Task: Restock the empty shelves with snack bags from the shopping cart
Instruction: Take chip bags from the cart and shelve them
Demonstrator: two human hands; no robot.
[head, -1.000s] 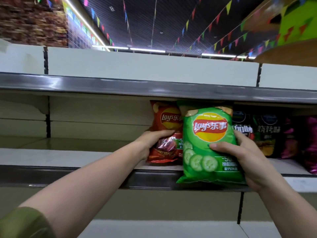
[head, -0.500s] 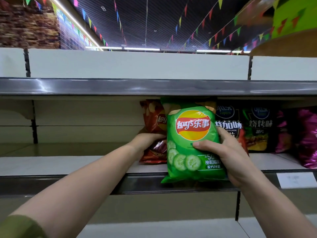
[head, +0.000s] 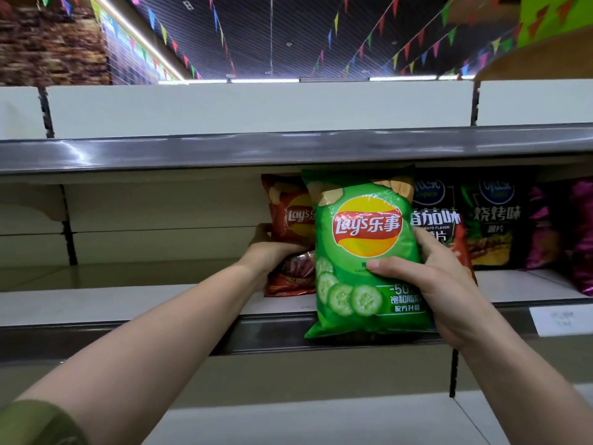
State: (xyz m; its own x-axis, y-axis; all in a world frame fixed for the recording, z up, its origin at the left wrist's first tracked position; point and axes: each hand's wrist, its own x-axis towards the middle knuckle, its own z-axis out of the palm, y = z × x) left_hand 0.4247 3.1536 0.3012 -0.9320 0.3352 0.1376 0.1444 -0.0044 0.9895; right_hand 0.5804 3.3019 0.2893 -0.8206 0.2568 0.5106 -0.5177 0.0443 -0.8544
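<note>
right hand (head: 442,284) still grasps green bag (head: 362,252) | left hand (head: 272,252) still clasps red bag (head: 288,213) on shelf (head: 128,303) | green bag covers more of it than a second ago

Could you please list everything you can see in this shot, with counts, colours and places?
green Lay's bag: one, green, upright in front of the middle shelf's edge, overlapping the red bag
red Lay's bag: one, red, standing on the middle shelf
black bags: two, black, on the middle shelf right of the green bag
magenta bag: at least one, magenta, far right of the middle shelf
middle shelf: one, white with a grey edge
top shelf: one, white with a grey edge, above the bags
price label: one, white, on the middle shelf's edge, right
bunting: several strings, multicoloured, under the ceiling
left hand: one, grips the red Lay's bag
right hand: one, holds the green Lay's bag
</note>
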